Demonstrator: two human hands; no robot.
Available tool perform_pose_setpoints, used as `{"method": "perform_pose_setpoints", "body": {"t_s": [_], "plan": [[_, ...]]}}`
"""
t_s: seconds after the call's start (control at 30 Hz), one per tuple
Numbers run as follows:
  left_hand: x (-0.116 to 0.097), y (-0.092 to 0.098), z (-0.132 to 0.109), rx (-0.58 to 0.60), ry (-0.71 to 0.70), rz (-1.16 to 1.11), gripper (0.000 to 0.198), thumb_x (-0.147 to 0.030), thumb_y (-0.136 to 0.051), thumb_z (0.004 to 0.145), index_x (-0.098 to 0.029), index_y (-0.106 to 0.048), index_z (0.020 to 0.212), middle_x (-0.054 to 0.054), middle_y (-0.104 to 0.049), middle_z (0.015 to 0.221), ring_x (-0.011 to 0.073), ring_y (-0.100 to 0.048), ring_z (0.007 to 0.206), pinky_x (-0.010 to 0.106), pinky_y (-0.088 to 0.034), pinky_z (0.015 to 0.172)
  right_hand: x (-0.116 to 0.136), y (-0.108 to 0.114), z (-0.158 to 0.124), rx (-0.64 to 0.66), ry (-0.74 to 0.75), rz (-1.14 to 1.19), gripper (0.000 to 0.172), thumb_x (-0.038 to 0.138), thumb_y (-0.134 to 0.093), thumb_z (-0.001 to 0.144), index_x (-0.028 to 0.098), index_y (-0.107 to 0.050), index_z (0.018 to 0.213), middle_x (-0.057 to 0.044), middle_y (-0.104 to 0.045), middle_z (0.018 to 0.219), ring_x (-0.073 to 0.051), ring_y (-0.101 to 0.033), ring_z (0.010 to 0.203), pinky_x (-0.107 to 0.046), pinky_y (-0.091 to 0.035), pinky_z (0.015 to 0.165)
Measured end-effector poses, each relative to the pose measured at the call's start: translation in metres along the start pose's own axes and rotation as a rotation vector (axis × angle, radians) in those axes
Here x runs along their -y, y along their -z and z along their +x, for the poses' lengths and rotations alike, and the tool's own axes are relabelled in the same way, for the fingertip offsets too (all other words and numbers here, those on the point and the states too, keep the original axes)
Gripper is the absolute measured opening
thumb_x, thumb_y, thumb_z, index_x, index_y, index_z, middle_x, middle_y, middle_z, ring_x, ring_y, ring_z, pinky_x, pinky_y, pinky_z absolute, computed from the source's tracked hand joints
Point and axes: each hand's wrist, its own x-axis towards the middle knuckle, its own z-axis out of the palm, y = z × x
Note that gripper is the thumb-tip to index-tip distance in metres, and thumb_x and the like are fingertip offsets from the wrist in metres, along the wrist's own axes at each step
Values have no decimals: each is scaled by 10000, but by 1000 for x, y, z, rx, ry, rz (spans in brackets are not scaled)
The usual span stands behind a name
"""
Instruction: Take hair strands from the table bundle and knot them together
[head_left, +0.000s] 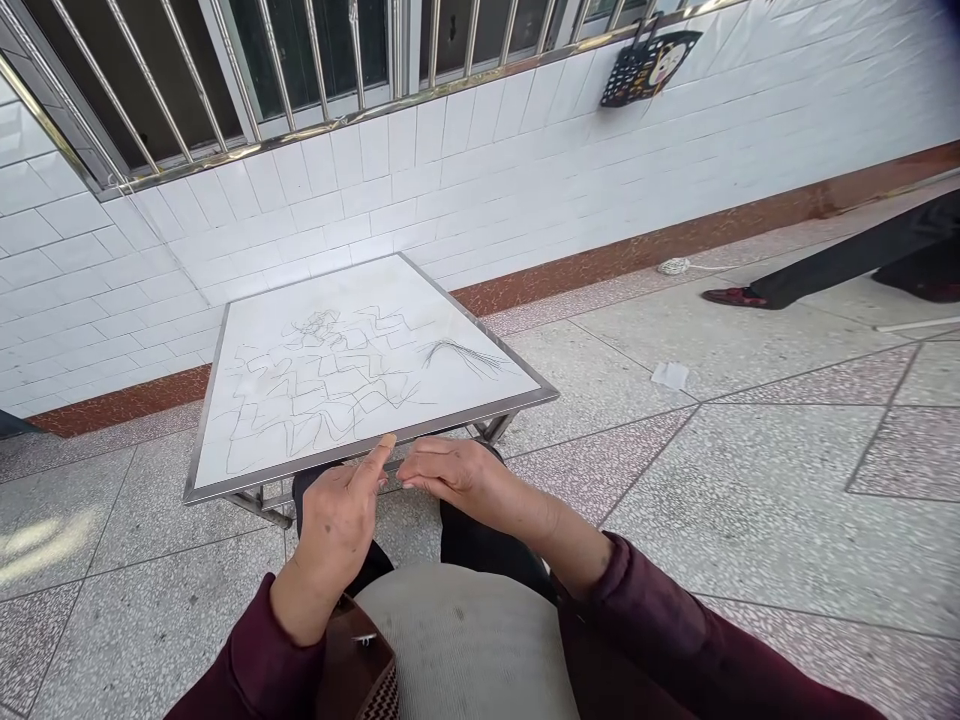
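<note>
My left hand is over my lap, just off the table's near edge, thumb up and fingers curled together; whatever it may pinch is too small to make out. Close to its right, my right hand has its fingers pressed together, pointing left, with nothing clearly visible in them. A narrow gap separates the two hands. Beyond them stands a white-topped table with a metal rim. Many thin, dark, bent strands lie in rows across its top, and a bundle of straighter strands lies at the right.
Behind the table is a white tiled wall with a barred window. A black basket hangs from the bars. At right, a person's leg and dark red shoe rest on the floor, near a white scrap and a coil of cord.
</note>
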Motion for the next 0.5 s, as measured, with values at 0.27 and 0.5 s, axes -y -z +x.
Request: {"method": "perform_pose_setpoints", "body": {"t_s": [0.27,0.5], "plan": [[-1,2,-1,54,58,-58,514,-146,-474,960,-262,-390,1453,6,-723,896,149,-679,772,259,-561,698,0,-13,2,-48,43,-64,203,254,-451,997,188,-641,975,-52,-631,850,-144,-602,762,-251,-507,649],[-5,3,0,107,106,-113,517,-158,-426,973,-288,-361,1470,16,-728,976,173,-683,825,289,-551,739,2,-28,4,-147,-21,-85,130,127,-487,916,189,-597,883,-29,-605,781,-141,-559,691,-254,-478,616]]}}
